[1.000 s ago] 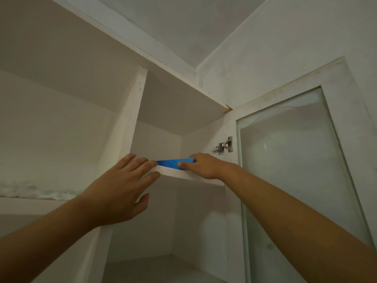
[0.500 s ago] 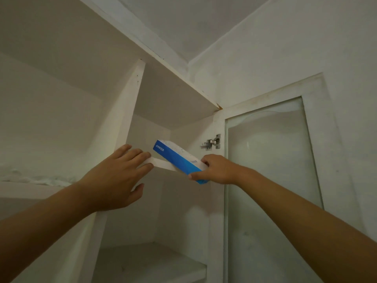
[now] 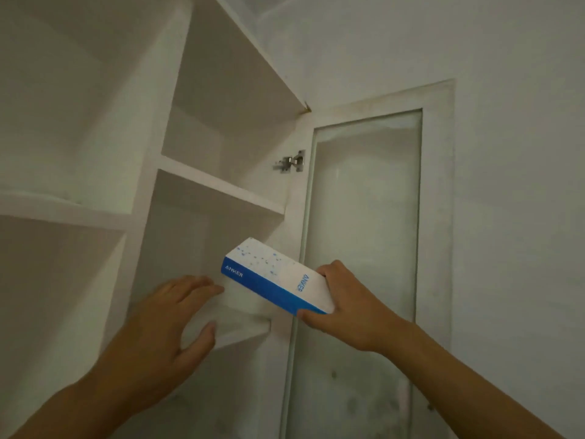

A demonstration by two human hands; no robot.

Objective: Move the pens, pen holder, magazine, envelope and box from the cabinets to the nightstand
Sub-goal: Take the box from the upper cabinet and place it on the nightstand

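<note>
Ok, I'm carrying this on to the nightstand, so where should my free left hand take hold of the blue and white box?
Probably the free far end of the box, coming from the left. The right hand already pinches the near end, and the box tilts up and leftward, leaving that short end exposed just above the open left hand.

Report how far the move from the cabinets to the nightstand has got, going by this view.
Done: the box is off the shelf; the visible cabinet shelves look bare. In hand: the right hand grips the blue-and-white box at one end, in the air beside the open glass door; the left hand is open and empty near the lower shelf edge. Left: carrying the box to the nightstand, which is out of view. Pens, holder, magazine and envelope are not visible, so their status cannot be told.
</note>
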